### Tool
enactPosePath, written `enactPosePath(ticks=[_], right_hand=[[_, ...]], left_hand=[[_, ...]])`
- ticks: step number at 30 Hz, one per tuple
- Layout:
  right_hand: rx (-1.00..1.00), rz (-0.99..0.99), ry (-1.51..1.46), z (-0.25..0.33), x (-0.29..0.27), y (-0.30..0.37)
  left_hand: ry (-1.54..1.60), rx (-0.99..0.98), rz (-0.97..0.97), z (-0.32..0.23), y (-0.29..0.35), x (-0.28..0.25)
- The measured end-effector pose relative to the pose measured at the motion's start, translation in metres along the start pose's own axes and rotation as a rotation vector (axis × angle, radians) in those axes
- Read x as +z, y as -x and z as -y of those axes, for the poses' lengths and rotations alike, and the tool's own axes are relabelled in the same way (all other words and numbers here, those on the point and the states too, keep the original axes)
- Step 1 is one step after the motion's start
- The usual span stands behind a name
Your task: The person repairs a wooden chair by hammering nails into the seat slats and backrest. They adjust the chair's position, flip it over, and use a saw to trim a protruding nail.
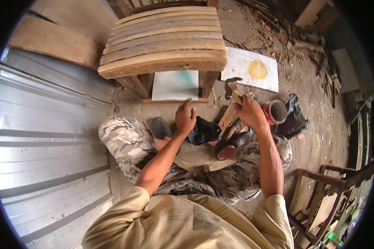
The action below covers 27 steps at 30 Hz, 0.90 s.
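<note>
Grips a claw hammer [230, 88] in the right hand [251, 112], with fingers wrapped round its wooden handle; cannot see most of that handle inside the fist. Holds the left hand [185, 118] unclenched, with loosely spread fingers, near the bottom rail [170, 101] of a slatted wooden bench [162, 41]; cannot tell whether touching. Loses part of a white panel [174, 88] beneath the bench seat. Cannot make out the contents of a crumpled black bag [204, 130] between the feet.

Meets ribbed metal sheeting [54, 137] on the left, cut off by the view's dark round rim. Has a red tin [268, 110] just beside the right hand, then bare floor [326, 133] farther right.

Carries the hammer to the right of the bench's near leg, before a white board [241, 66] with a yellow patch. Points the handle away from the body and leftward; sets the head's long axis roughly fore and aft, claw outward.
</note>
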State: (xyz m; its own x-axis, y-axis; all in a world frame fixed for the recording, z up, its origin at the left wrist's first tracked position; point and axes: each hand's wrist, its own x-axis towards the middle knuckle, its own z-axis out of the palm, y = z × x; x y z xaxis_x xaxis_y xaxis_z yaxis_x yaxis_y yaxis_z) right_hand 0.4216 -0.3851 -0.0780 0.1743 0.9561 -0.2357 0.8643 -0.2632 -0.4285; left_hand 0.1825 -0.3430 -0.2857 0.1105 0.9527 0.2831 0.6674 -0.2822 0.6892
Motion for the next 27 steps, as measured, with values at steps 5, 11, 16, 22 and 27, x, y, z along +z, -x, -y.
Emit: enactPosePath(ticks=[5, 11, 16, 22, 27], right_hand=[[0.036, 0.056, 0.069, -0.009, 0.010, 0.015], [0.084, 0.097, 0.080, -0.025, 0.028, 0.033], [0.114, 0.150, 0.044, -0.028, 0.035, 0.036], [0.152, 0.120, 0.039, -0.040, 0.031, 0.041], [0.157, 0.093, 0.025, -0.041, 0.025, 0.039]], left_hand=[[-0.042, -0.358, 0.529, 0.053, 0.065, 0.068], [-0.021, -0.237, 0.642, 0.094, 0.092, 0.114], [0.289, -0.857, 0.563, 0.110, 0.090, 0.150], [0.232, -1.073, 0.505, 0.081, 0.066, 0.157], [-0.016, -1.046, 0.512, 0.086, 0.059, 0.166]])
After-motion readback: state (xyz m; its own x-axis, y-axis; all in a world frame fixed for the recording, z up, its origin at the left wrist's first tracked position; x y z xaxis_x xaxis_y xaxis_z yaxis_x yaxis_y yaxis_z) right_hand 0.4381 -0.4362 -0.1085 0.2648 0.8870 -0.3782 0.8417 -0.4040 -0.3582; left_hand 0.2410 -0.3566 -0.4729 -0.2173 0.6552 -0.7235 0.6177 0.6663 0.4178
